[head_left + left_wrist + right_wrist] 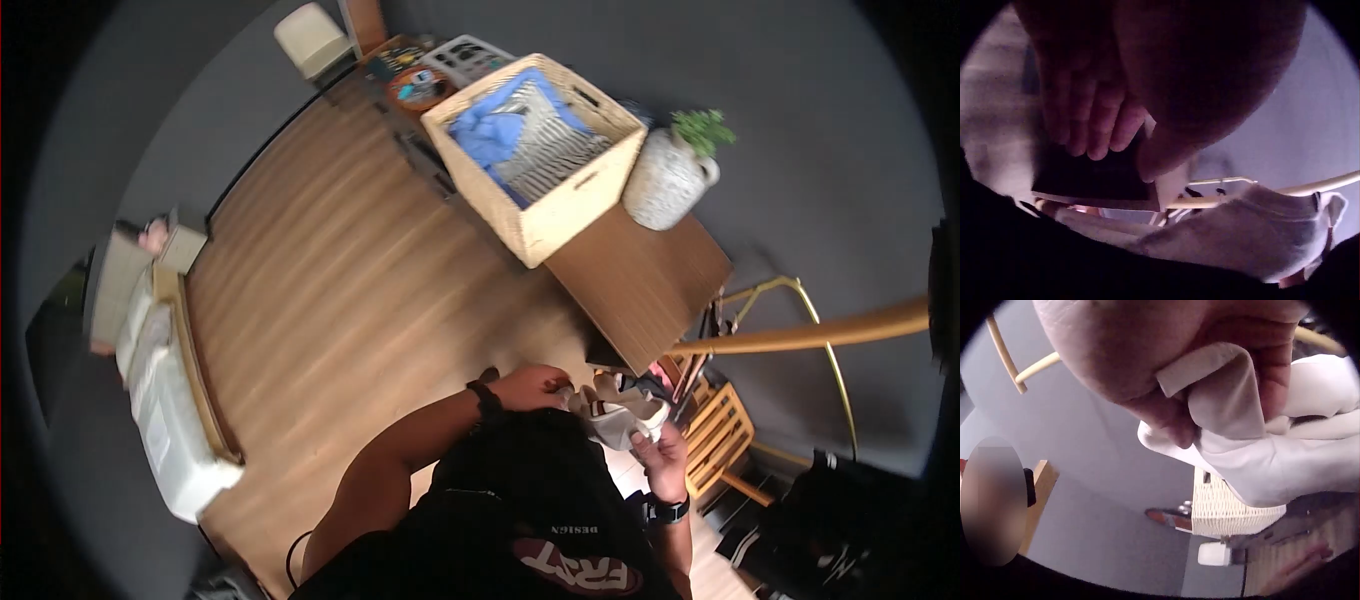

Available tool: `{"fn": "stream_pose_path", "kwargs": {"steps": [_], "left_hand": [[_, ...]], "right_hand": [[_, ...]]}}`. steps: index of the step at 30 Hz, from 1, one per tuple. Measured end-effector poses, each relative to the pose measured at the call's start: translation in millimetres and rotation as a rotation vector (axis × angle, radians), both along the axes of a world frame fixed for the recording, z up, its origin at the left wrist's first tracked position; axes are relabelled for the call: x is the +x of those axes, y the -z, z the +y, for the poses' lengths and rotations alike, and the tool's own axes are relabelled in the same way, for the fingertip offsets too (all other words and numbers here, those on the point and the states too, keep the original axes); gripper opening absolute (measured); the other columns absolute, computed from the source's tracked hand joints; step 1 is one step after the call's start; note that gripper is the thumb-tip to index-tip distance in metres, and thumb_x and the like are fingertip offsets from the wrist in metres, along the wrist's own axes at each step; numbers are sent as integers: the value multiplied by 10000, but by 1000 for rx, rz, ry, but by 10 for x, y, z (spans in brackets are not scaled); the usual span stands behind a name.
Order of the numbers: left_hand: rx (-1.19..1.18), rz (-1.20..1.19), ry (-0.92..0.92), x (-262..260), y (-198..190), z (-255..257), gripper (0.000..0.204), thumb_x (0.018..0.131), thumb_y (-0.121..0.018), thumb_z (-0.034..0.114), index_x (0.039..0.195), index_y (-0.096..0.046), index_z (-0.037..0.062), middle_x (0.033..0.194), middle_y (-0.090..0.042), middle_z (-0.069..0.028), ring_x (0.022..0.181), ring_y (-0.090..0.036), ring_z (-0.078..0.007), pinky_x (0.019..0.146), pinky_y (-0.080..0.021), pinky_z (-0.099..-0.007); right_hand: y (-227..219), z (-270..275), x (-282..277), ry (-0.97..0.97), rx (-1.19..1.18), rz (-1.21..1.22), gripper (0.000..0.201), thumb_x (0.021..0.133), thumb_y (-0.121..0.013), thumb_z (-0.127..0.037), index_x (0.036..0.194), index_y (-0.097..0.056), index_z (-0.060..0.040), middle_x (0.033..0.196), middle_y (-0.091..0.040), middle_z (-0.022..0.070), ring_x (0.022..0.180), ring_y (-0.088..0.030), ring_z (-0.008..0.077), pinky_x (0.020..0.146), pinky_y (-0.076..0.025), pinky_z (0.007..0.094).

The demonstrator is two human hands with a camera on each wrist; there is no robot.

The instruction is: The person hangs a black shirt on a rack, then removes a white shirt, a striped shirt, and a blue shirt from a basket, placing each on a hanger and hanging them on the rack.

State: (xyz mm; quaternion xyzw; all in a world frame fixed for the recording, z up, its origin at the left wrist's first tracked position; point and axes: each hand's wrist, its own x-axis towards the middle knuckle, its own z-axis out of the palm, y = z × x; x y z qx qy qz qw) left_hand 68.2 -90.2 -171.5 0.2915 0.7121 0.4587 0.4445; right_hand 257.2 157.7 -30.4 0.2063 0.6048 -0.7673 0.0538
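My right hand (pixel 662 460) grips a soft white cloth piece (pixel 622 418) with a dark stripe, low in front of my body. In the right wrist view, fingers and thumb pinch a folded edge of this white cloth (pixel 1235 425), and the rest hangs loosely to the right. My left hand (pixel 530 388) is beside the cloth's left end in the head view. Seen from the left wrist, the left hand (pixel 1094 112) has loosely extended fingers with nothing between them and the thumb, while the cloth (pixel 1241 231) lies below, apart from the fingertips.
A woven basket (pixel 580 215) with blue and striped fabric stands on a brown cabinet (pixel 650 285). A speckled vase (pixel 668 180) with a green plant is beside it. Right of me are a wooden slatted chair (pixel 722 435) and a wooden rail (pixel 820 335). A white bed (pixel 175 440) is at left.
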Motion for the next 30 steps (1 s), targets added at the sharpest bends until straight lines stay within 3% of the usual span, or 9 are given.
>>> {"fn": "stream_pose_path", "kwargs": {"steps": [2,4,7,12,16,18,23,27,30], "left_hand": [[198,165,38,52,-360,117,547,879,-784,245,1342,-589,32,1191,-678,-162,1073,-670,-313,974,-527,-405],[372,307,40,81,-642,157,554,862,-796,248,1330,-600,25,1198,-669,-175,1091,-662,-318,952,-531,-411],[382,13,79,-14,-843,89,514,843,-798,221,1288,-628,29,1186,-668,-191,1089,-662,-326,923,-529,-420],[116,339,-180,-8,-786,-262,378,868,-764,234,1181,-677,39,1085,-696,-191,1016,-678,-358,875,-532,-429],[126,96,-387,61,-933,-477,328,897,-730,242,1157,-694,45,1073,-701,-189,997,-677,-369,864,-532,-434],[97,115,-279,25,-852,-540,314,910,-712,225,1172,-691,53,1071,-704,-182,996,-679,-359,862,-531,-435],[312,264,-316,38,-734,-646,285,931,-687,188,1194,-687,76,1025,-705,-175,1002,-678,-352,861,-524,-440],[380,353,-252,-102,-1212,-737,281,927,-669,148,1198,-688,77,1029,-694,-177,1006,-664,-372,869,-519,-452],[482,365,-144,-105,-1412,-706,263,922,-652,138,1171,-691,66,1043,-690,-168,996,-656,-380,865,-519,-461]], "right_hand": [[53,-88,-234,-110,-20,83,375,954,-656,30,1326,-627,-5,1257,-676,38,1153,-606,136,1014,-458,304],[24,-135,-500,-260,43,166,390,939,-648,70,1320,-632,-7,1249,-681,47,1143,-611,132,1006,-463,302],[12,-222,-751,-327,25,234,385,934,-649,73,1310,-641,-7,1234,-690,52,1129,-623,137,998,-472,301],[201,-197,-940,-217,101,121,238,940,-665,8,1178,-685,7,1022,-698,8,877,-615,82,766,-496,247],[191,-215,-1048,-181,-1,38,239,975,-632,0,1212,-661,-4,1096,-711,29,944,-651,84,825,-514,241],[292,-254,-1131,-172,32,55,232,978,-633,-9,1210,-651,-5,1117,-708,32,980,-656,104,871,-516,264],[79,-415,-1277,-240,225,-28,331,912,-674,10,1236,-606,0,1138,-678,62,1039,-636,164,943,-489,318],[151,-442,-1321,-299,399,-5,414,864,-698,13,1260,-579,17,1259,-626,100,1113,-612,199,999,-473,359],[312,-321,-1325,-422,747,236,573,836,-722,23,1374,-524,15,1370,-561,129,1195,-579,219,1034,-460,377]]}}
